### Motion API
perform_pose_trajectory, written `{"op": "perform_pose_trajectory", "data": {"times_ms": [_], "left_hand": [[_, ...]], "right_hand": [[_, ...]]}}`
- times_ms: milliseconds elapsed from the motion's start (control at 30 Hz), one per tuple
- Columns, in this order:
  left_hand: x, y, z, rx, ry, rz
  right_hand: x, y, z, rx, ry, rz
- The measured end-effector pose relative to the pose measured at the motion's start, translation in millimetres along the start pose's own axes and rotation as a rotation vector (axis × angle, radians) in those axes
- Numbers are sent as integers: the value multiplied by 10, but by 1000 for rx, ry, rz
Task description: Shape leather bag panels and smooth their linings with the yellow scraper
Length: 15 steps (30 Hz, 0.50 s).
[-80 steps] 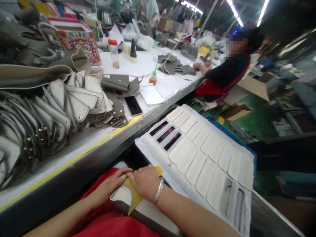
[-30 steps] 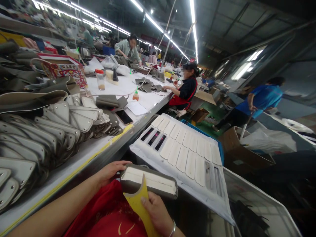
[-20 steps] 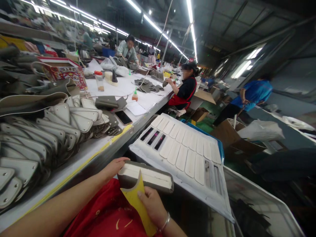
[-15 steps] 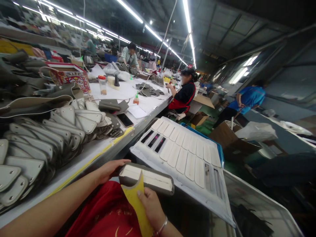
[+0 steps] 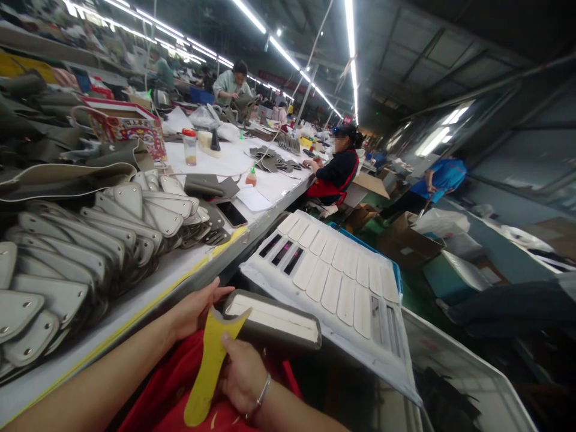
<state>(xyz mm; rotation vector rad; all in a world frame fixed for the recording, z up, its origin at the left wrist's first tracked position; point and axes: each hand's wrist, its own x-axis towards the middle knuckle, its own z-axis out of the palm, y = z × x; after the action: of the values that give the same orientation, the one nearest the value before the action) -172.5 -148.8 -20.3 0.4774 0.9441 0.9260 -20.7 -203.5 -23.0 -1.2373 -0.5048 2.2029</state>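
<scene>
A yellow flat scraper (image 5: 209, 354) with a notched, two-pointed end is gripped in my right hand (image 5: 245, 372), its thumb pressed on the face. The notched end is at the near left corner of a dark grey wrapped block (image 5: 279, 319) with a white, split top face. My left hand (image 5: 198, 307) is at the left end of this block, fingers stretched out; whether it touches the block I cannot tell. My red apron (image 5: 162, 384) lies below both hands.
A white rack (image 5: 333, 288) holding rows of pale strips stands beyond the block. On the left table, grey riveted pieces (image 5: 90, 258) are heaped near a phone (image 5: 231, 213) and a glue bottle (image 5: 251, 175). A co-worker (image 5: 337, 162) sits farther along the table.
My right hand and the scraper have moved left, its notched end shifting to the block's left corner. My left hand has turned, its fingers rising slightly.
</scene>
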Motion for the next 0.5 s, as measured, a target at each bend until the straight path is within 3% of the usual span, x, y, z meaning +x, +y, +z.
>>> {"op": "perform_pose_trajectory", "data": {"times_ms": [100,200,300,500], "left_hand": [[40,17,-15,-121,-98,-61],[122,4,18,-202,-180,-87],[205,-67,85,-267,-186,-73],[362,-205,169,-294,-168,0]], "right_hand": [[7,-17,26,-108,-44,111],[18,-38,-15,-127,13,37],[42,-61,-54,-69,27,-3],[134,-122,-102,8,-85,-9]]}}
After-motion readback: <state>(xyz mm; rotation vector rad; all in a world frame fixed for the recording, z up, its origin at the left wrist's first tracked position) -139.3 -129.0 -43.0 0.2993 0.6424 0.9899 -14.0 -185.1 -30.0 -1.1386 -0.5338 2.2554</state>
